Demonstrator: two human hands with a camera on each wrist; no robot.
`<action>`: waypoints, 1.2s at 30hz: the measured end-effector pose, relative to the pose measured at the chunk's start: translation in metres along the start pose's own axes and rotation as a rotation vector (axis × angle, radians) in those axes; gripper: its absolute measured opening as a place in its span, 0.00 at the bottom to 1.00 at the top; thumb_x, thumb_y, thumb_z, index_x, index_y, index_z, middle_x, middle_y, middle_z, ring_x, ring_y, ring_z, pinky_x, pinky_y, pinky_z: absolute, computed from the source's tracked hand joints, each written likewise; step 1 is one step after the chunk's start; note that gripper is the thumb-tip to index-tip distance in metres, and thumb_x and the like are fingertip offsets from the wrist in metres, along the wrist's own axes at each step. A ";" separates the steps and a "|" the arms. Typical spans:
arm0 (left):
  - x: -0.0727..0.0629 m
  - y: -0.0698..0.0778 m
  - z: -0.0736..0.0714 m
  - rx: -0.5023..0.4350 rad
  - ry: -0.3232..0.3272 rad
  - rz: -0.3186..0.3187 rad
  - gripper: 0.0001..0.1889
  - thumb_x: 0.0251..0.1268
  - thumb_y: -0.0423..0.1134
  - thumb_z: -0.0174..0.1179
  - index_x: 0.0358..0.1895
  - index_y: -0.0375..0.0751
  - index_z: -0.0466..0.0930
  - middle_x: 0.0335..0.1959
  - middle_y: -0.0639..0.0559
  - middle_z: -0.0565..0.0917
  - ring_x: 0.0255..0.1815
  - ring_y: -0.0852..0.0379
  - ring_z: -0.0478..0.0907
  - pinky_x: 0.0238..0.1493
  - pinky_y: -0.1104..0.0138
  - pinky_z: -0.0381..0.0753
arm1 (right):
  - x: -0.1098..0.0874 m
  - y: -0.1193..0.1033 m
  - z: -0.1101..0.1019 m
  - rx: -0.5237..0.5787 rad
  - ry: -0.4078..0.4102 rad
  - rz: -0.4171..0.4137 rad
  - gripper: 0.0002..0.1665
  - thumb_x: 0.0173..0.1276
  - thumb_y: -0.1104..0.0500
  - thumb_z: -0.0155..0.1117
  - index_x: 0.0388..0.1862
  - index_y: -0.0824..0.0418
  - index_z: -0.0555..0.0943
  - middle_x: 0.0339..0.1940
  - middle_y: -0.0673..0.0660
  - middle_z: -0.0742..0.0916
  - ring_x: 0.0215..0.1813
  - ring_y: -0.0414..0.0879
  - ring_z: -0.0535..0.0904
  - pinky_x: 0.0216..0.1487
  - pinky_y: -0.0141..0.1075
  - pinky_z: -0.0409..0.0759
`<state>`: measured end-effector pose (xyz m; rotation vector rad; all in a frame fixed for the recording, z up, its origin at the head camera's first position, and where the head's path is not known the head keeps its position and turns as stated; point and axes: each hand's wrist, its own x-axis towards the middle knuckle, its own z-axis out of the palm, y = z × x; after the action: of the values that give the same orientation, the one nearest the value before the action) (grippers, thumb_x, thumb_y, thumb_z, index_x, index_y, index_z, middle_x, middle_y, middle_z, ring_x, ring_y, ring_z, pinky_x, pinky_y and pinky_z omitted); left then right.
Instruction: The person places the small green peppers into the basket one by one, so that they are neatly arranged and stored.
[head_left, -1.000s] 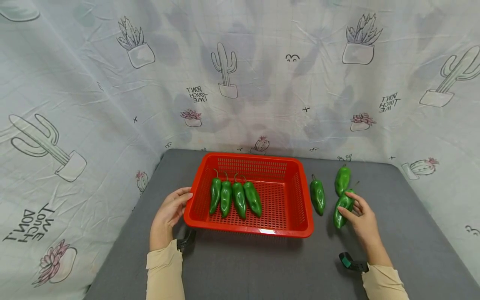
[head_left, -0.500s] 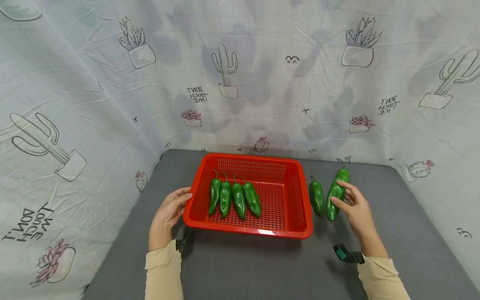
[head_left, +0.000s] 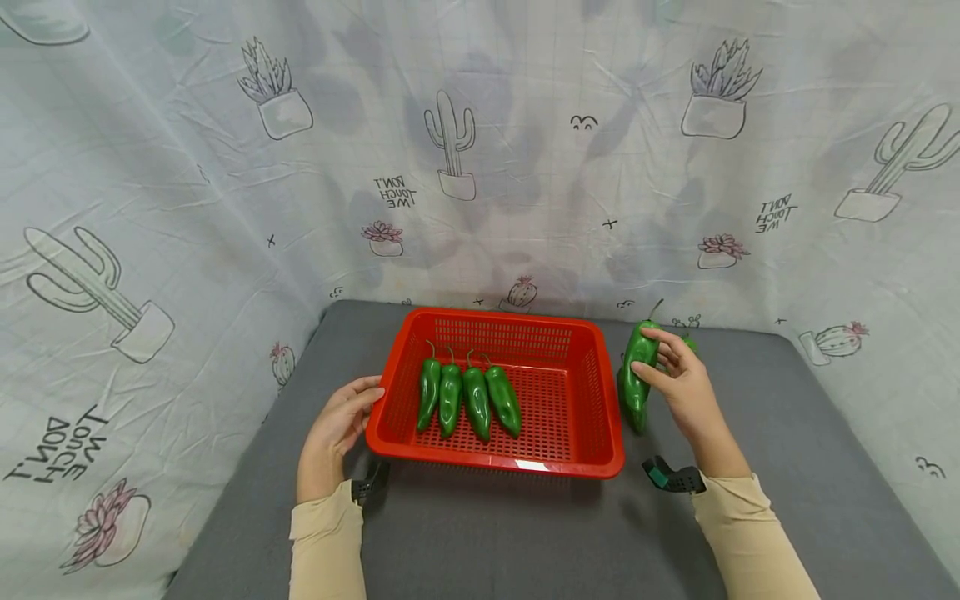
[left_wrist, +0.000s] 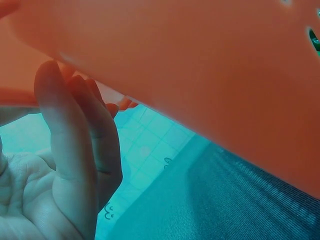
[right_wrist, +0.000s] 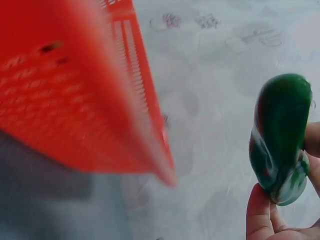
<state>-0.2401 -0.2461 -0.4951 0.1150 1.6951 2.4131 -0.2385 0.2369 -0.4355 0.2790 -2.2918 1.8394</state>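
Observation:
My left hand (head_left: 343, 423) grips the left rim of a red plastic basket (head_left: 491, 461), thumb on top; the left wrist view shows its fingers (left_wrist: 70, 135) curled up under the rim. Several green peppers (head_left: 477, 402) lie side by side in the basket's left half, stems to the back. Just right of the basket, my right hand (head_left: 684, 387) pinches another green pepper (head_left: 641, 343) between thumb and fingers, its stem pointing up and back. In the right wrist view this pepper (right_wrist: 282, 120) is raised beside the basket wall. It mostly hides a pepper (head_left: 639, 423) lying on the table below.
One more green pepper (head_left: 690, 342) lies behind the right hand, largely covered by it. The grey table (head_left: 480, 542) ends at a patterned cloth backdrop (head_left: 555, 233) behind and at the sides. The basket's right half has bare mesh floor.
My right hand has lifted the pepper off its place at the right and carried it left and back toward the basket. The left hand and basket have stayed put.

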 end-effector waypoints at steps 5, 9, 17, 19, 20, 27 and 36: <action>0.000 0.001 0.001 0.002 0.004 -0.001 0.09 0.70 0.26 0.47 0.50 0.34 0.69 0.35 0.52 0.85 0.33 0.59 0.84 0.33 0.69 0.84 | 0.014 -0.011 0.012 0.039 -0.047 -0.015 0.31 0.67 0.63 0.61 0.68 0.58 0.66 0.52 0.45 0.76 0.53 0.36 0.73 0.46 0.23 0.75; 0.000 0.001 0.001 -0.001 0.006 -0.004 0.09 0.70 0.26 0.47 0.49 0.35 0.69 0.35 0.52 0.85 0.33 0.60 0.84 0.33 0.69 0.84 | 0.023 -0.017 0.023 0.022 -0.078 0.008 0.31 0.67 0.61 0.61 0.68 0.56 0.66 0.52 0.44 0.75 0.54 0.36 0.72 0.49 0.25 0.73; 0.000 0.001 0.000 -0.003 0.018 -0.006 0.08 0.70 0.26 0.47 0.49 0.36 0.70 0.35 0.52 0.85 0.33 0.60 0.84 0.33 0.69 0.84 | 0.042 -0.020 0.051 0.063 -0.173 0.047 0.33 0.67 0.58 0.62 0.69 0.57 0.64 0.57 0.52 0.74 0.55 0.41 0.73 0.50 0.32 0.76; -0.001 0.001 0.000 -0.007 0.017 -0.010 0.08 0.70 0.26 0.47 0.48 0.37 0.71 0.35 0.52 0.85 0.33 0.60 0.84 0.33 0.69 0.84 | 0.046 -0.019 0.060 0.084 -0.199 0.059 0.33 0.67 0.58 0.62 0.69 0.57 0.64 0.59 0.55 0.74 0.54 0.42 0.74 0.48 0.33 0.78; -0.001 0.001 -0.001 -0.008 0.016 -0.011 0.08 0.70 0.26 0.47 0.48 0.37 0.71 0.35 0.53 0.85 0.33 0.60 0.84 0.33 0.69 0.84 | 0.048 -0.019 0.064 0.091 -0.210 0.065 0.33 0.67 0.58 0.62 0.69 0.56 0.64 0.60 0.57 0.73 0.54 0.43 0.74 0.48 0.34 0.79; -0.001 0.000 0.000 -0.015 0.010 -0.014 0.08 0.70 0.26 0.46 0.48 0.37 0.71 0.35 0.52 0.85 0.33 0.59 0.84 0.34 0.69 0.84 | 0.056 -0.014 0.090 0.088 -0.267 0.090 0.33 0.66 0.61 0.62 0.69 0.57 0.64 0.62 0.65 0.73 0.57 0.50 0.72 0.50 0.39 0.78; 0.000 0.000 0.000 -0.011 -0.003 -0.004 0.09 0.71 0.26 0.45 0.49 0.35 0.69 0.35 0.52 0.85 0.33 0.59 0.84 0.32 0.69 0.84 | 0.059 -0.007 0.106 0.099 -0.314 0.147 0.32 0.67 0.63 0.61 0.69 0.58 0.64 0.61 0.66 0.73 0.53 0.48 0.75 0.49 0.42 0.78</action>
<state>-0.2402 -0.2463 -0.4953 0.1141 1.6790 2.4179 -0.2967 0.1299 -0.4363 0.4560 -2.4846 2.1185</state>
